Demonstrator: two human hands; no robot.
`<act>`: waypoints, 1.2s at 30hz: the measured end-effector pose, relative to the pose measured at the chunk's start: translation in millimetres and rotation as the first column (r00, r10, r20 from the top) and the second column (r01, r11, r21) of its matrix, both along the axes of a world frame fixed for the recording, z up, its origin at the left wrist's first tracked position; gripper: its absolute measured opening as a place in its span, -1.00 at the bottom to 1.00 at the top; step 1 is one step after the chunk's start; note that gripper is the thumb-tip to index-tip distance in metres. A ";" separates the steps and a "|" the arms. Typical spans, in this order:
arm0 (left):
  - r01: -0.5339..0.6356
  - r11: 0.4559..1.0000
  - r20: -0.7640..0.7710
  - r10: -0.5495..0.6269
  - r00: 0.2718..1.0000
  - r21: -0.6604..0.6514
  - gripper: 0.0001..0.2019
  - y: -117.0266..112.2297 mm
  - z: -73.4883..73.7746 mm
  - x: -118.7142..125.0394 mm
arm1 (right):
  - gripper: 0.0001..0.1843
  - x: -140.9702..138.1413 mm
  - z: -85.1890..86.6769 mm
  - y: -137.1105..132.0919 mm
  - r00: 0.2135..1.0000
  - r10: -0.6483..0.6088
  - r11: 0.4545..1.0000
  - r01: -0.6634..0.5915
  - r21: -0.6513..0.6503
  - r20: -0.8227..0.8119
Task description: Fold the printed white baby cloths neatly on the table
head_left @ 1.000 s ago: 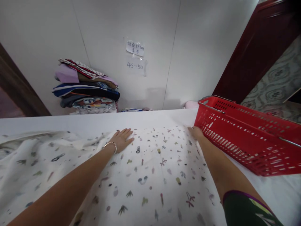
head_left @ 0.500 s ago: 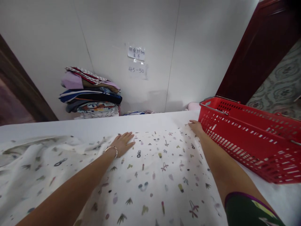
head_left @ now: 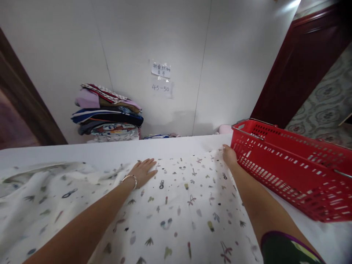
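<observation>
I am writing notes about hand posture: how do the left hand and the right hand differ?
The left hand lies flat and spread; the right hand looks curled at the printed cloth's far right corner. The left hand's wrist wears a bracelet; the right hand's shows none. Both are bare.
</observation>
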State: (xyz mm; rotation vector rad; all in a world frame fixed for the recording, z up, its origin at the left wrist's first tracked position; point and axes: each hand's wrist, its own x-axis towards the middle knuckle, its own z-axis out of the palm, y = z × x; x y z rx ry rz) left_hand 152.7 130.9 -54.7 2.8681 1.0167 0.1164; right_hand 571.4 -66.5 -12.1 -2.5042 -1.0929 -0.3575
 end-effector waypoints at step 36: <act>0.022 0.999 -0.065 -0.023 0.998 -0.023 -0.36 -3.9 5.5 7.8 | -0.30 -62.9 -41.3 -66.7 0.984 0.100 0.861 -0.159 -0.483 -0.145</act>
